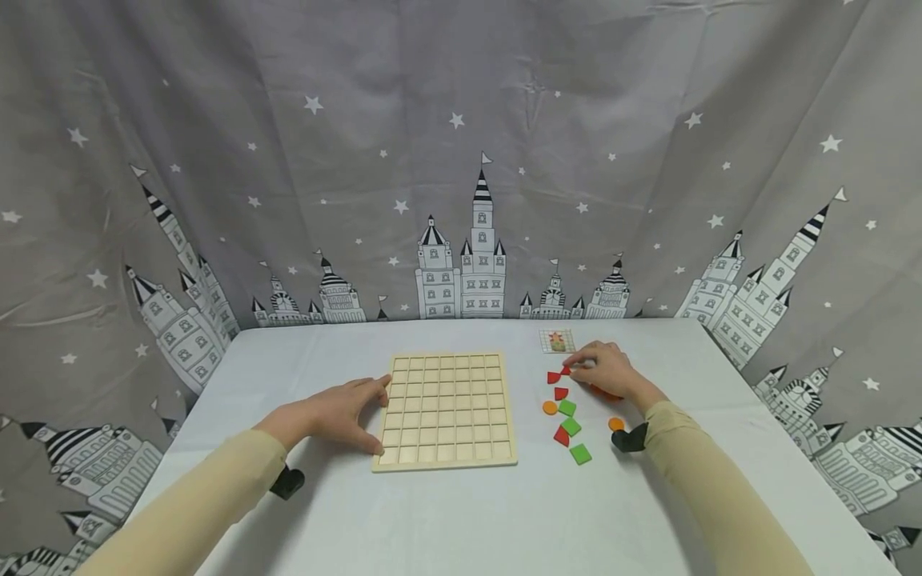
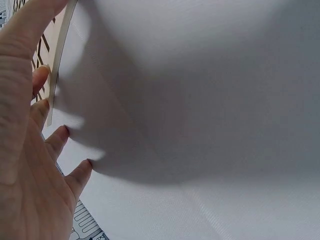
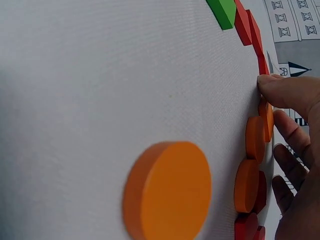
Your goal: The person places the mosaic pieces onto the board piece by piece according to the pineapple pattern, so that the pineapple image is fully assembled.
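as you look down past your sleeves, your left hand lies flat on the tabletop with its fingers straight and lightly spread, the tips touching the left edge of the wooden grid board, which sits at the middle of the cloth. nearest you on the right lie a green square, a red piece and a lone orange disc just beside your right wrist. a little farther, more green, red and orange pieces run in a loose column toward your right hand, whose fingers are curled down over a cluster of orange discs, the fingertip pressing on a small red piece; whether that piece is truly pinched or only touched, i cannot tell. beyond the hand a small pattern card lies near the far edge. the risk, as i judge it: the discs under your palm are crowded edge to edge, so lifting one red piece could drag or scatter its neighbours. your left hand only rests against the board, so a nudge there could slide it on the smooth cloth.
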`<state>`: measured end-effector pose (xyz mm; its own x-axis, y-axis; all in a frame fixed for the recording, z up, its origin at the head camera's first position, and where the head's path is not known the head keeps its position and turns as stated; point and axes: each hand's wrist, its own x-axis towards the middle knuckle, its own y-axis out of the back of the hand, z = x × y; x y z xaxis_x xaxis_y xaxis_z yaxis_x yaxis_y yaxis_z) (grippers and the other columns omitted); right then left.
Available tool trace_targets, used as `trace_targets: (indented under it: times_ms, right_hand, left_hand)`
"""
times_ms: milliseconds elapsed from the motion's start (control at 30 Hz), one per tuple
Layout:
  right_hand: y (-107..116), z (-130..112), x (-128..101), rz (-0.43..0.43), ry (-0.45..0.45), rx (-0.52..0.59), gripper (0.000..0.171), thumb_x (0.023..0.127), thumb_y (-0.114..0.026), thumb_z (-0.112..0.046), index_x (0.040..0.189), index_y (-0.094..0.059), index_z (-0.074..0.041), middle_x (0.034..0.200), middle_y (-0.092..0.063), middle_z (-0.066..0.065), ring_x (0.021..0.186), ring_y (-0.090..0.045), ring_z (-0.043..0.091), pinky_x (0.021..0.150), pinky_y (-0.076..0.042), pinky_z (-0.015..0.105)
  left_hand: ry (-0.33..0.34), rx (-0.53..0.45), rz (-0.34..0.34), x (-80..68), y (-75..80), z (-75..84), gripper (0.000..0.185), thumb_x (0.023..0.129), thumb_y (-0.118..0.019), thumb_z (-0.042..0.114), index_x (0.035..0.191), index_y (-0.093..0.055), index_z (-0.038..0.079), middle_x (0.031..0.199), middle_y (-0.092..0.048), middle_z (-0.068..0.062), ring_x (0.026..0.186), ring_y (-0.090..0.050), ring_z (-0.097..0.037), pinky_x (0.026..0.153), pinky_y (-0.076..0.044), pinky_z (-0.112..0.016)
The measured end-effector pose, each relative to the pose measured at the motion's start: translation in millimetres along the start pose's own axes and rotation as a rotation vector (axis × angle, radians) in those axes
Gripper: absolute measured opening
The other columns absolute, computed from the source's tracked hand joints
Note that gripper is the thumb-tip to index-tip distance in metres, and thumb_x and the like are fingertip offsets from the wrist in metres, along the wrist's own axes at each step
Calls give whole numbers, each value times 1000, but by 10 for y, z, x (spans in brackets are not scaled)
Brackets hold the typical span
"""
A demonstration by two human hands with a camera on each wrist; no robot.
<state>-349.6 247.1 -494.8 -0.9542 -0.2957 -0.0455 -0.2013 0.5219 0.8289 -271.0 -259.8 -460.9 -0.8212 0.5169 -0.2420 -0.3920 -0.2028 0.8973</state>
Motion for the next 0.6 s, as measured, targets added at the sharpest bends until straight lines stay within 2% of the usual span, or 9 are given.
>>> trace_targets:
  times_ms: [233, 600]
  right_hand:
    - [38, 8, 5, -26, -7, 18, 24, 96, -70, -25, 119, -77, -20, 138, -56, 16, 131, -38, 43, 109, -33, 66]
    - [48, 17, 6, -35, -20, 29, 24, 96, -72, -29, 118, -77, -21, 139, -57, 15, 133, -36, 42, 111, -29, 67]
  left_hand:
    - [24, 29, -7, -15, 13, 14, 74, 66, -88, 64, 117, -54, 24, 167, -27, -11, 147, -34, -40, 116, -35, -59]
    - [39, 23, -14, -34, 5, 18, 83, 62, -89, 67, 124, -55, 25, 167, -24, -12, 148, -31, -42, 117, -32, -61]
